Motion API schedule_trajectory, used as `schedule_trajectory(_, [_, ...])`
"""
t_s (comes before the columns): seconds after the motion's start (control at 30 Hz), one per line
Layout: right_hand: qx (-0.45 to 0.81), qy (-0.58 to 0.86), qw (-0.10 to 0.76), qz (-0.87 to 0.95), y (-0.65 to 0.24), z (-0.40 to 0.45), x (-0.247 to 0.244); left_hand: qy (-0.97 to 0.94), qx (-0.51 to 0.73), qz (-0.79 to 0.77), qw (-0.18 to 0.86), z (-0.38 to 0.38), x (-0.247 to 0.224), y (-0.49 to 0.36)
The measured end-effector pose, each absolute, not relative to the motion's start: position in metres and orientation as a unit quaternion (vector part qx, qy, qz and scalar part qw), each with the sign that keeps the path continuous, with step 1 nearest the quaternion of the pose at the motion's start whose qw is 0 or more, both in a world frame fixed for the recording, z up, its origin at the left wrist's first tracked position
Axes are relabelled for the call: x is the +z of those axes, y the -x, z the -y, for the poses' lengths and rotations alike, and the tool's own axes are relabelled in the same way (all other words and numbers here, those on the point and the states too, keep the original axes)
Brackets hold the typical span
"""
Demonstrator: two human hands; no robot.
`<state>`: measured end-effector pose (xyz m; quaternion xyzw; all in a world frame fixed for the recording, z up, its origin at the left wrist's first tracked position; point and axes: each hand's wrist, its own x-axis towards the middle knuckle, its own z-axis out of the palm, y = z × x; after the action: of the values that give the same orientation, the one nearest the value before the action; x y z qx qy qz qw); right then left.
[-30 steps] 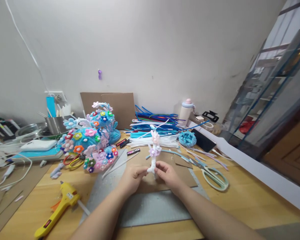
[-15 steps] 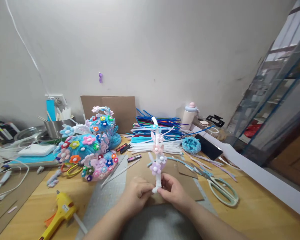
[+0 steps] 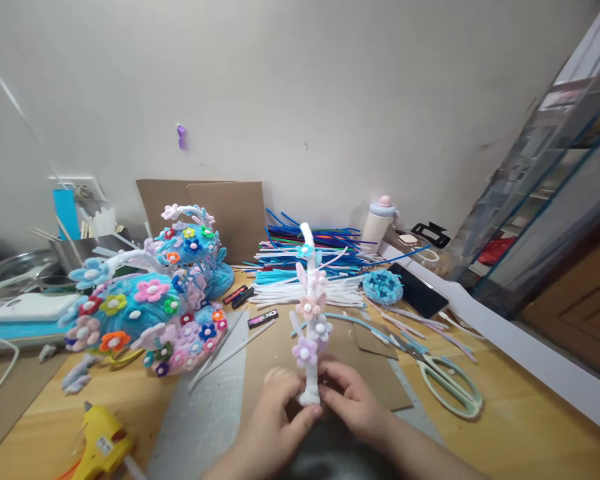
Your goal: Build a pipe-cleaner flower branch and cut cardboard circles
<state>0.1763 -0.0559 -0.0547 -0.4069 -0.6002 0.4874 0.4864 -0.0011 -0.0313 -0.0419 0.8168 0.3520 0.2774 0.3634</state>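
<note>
A white fuzzy pipe-cleaner stem (image 3: 311,378) stands nearly upright before me, its top bent over to the left. Small pink, lilac, white and blue pipe-cleaner flowers run up it. My left hand (image 3: 283,417) pinches the thick white foot of the stem from the left, thumb pressed across its bottom. From the right, my right hand (image 3: 353,398) grips the same foot between thumb and fingers. Both hands are just above a brown cardboard sheet (image 3: 265,353). The fingertips behind the stem are partly hidden.
Flower-covered blue baskets (image 3: 135,313) stand left, with a yellow glue gun (image 3: 103,443) in front. Behind lie bundled pipe cleaners (image 3: 305,293). Scissors (image 3: 450,387), a blue woven ring (image 3: 383,288), a phone (image 3: 420,293) and a bottle (image 3: 379,223) are to the right.
The view has shifted, so items at left sit further left. The stem's foot is slightly lower and nearer, and my left thumb has moved from beside the foot to across its bottom.
</note>
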Motion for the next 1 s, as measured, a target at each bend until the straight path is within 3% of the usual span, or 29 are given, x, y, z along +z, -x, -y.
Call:
schedule_trajectory(0.3, [0.457,0.370,0.483,0.649,-0.183,0.054,-0.041,-0.730,0.273,-0.342,0.525,0.034,-0.049,0.000])
schedule_trajectory(0.6, [0.411,0.402,0.500,0.648,-0.178,0.059,-0.041,-0.783,0.275,-0.353,0.432,0.041,-0.043,-0.001])
schedule_trajectory(0.8, [0.331,0.407,0.514,0.678,-0.178,0.056,-0.050,-0.725,0.330,-0.356,0.489,0.037,-0.040,-0.008])
schedule_trajectory(1.0, [0.242,0.454,0.524,0.679,-0.183,0.059,-0.054,-0.737,0.354,-0.365,0.445,0.025,-0.043,-0.003])
